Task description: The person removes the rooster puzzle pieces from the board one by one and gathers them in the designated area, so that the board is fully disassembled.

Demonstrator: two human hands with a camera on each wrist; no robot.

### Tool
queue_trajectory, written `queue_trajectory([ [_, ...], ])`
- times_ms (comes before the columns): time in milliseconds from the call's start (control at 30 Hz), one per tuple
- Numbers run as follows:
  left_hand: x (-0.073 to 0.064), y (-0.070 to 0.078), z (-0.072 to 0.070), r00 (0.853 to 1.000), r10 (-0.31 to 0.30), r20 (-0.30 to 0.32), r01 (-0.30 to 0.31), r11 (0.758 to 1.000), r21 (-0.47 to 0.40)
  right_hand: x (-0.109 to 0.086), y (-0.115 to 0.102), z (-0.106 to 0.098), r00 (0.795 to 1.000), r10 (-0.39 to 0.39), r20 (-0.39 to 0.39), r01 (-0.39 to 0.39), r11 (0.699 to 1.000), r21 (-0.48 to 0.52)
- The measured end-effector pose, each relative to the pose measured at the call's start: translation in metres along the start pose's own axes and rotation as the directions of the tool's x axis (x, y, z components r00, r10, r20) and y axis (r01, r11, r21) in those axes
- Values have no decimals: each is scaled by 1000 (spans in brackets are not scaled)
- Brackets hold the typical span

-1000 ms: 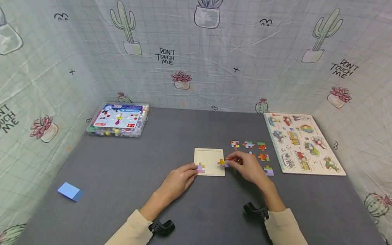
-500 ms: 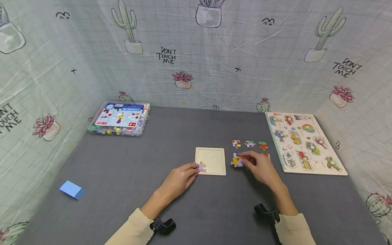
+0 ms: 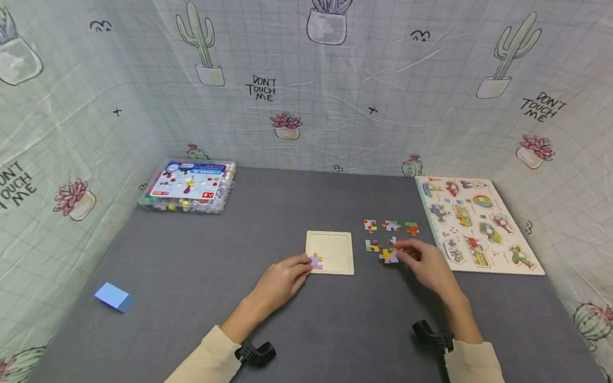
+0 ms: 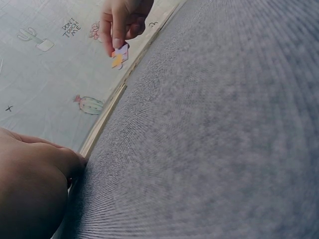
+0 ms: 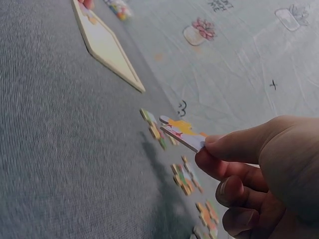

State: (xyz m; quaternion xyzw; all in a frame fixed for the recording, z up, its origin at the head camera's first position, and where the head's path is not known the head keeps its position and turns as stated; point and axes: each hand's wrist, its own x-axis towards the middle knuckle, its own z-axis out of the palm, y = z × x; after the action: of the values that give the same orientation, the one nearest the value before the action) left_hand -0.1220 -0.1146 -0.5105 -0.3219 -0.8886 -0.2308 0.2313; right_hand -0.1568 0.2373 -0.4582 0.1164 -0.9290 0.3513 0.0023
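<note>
My right hand (image 3: 428,268) pinches a yellow and lilac jigsaw piece (image 5: 182,133) between thumb and forefinger, raised above the table in the right wrist view. Close behind it lie loose jigsaw pieces (image 3: 371,246), some partly hidden by the hand. At the middle of the table lies a square wooden puzzle board (image 3: 338,250) with a raised rim. One lilac and yellow piece (image 3: 318,262) sits in its near left corner. My left hand (image 3: 276,283) holds the board by that corner, fingertips at the rim and overlapping the piece.
A large picture board (image 3: 478,228) lies at the right, just beyond the loose pieces. At the back left stands a clear plastic case (image 3: 189,184) with a printed label. A blue block (image 3: 113,297) lies at the front left. Patterned cloth (image 3: 334,127) encloses the table.
My right hand has carried the jigsaw piece from the puzzle board's right edge rightward, over the loose pieces. My left hand stays at the board's corner.
</note>
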Motion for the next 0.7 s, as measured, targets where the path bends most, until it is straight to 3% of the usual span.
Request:
queue_trajectory([
  [533, 0, 0, -1, 1000, -12, 6, 12, 1000, -11, -6, 14, -5, 994, 105, 9, -105, 993, -46],
  [700, -1, 0, 0, 1000, -12, -5, 12, 1000, 3, -7, 14, -6, 994, 103, 22, -102, 993, -66],
])
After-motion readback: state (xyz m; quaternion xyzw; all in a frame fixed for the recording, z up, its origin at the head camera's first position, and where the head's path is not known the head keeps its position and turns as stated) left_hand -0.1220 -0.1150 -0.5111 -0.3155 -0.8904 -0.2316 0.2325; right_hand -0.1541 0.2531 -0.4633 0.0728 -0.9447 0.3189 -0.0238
